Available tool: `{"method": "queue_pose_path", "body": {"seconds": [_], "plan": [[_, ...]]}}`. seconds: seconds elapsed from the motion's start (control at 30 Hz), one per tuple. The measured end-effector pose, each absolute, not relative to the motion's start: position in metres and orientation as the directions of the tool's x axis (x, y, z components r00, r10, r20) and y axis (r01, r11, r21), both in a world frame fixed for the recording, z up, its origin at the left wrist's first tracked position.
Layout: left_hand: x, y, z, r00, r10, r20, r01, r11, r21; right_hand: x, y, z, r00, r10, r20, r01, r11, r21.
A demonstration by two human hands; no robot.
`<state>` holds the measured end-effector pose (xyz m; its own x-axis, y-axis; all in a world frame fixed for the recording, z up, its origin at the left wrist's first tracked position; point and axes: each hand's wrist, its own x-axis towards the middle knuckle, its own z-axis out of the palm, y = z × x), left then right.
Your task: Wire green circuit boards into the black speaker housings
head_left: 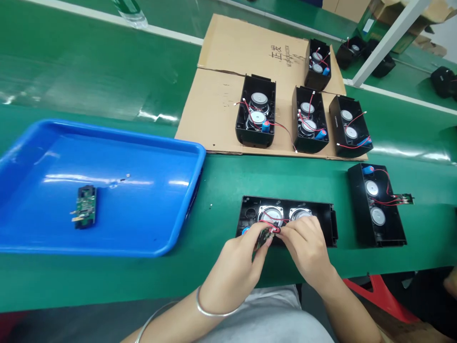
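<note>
A black speaker housing [323, 214] with two round drivers lies open near the table's front edge. My left hand [238, 259] pinches a small green circuit board [263, 237] over the housing's near side. My right hand [307, 243] grips the red wire connector [275, 229] right against that board. A red and black lead runs from the left driver to the connector. A blue capacitor peeks out beside my left thumb.
A blue tray [171, 190] at left holds one circuit board [84, 206]. Another open housing [376, 206] with a wired board lies to the right. Several more housings [256, 112] sit on flattened cardboard [221, 95] behind. A white post [389, 40] rises at far right.
</note>
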<state>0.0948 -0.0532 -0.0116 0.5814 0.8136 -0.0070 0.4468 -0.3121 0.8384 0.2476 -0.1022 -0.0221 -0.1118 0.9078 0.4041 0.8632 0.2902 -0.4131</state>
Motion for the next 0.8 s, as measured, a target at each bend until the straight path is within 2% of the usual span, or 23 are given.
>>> {"method": "queue_pose_path", "body": {"seconds": [0.13, 0.3, 0.43, 0.5, 0.63, 0.7, 0.8], "plan": [[0.093, -0.053, -0.012, 0.614, 0.788, 0.049, 0.426, -0.383, 0.820, 0.249, -0.103, -0.024, -0.063, 0.911, 0.407, 0.810, 0.285, -0.513], [0.092, -0.053, -0.018, 0.642, 0.758, 0.115, 0.426, -0.477, 0.769, 0.248, -0.100, -0.023, -0.073, 0.921, 0.383, 0.805, 0.281, -0.522], [0.090, -0.053, -0.018, 0.644, 0.756, 0.118, 0.377, -0.447, 0.811, 0.249, -0.098, -0.022, -0.044, 0.922, 0.385, 0.800, 0.263, -0.539], [0.089, -0.055, -0.015, 0.626, 0.772, 0.108, 0.374, -0.419, 0.828, 0.254, -0.095, -0.019, -0.052, 0.946, 0.321, 0.766, 0.244, -0.595], [0.086, -0.062, -0.012, 0.627, 0.774, 0.091, 0.392, -0.414, 0.822, 0.263, -0.082, -0.011, -0.067, 0.996, 0.067, 0.635, 0.094, -0.766], [0.084, -0.064, -0.013, 0.637, 0.765, 0.098, 0.393, -0.431, 0.812, 0.260, -0.073, -0.012, -0.031, 0.999, 0.043, 0.692, 0.052, -0.720], [0.083, -0.064, -0.014, 0.640, 0.762, 0.100, 0.403, -0.443, 0.801, 0.249, -0.063, -0.021, -0.082, 0.996, 0.034, 0.851, 0.087, -0.518]]}}
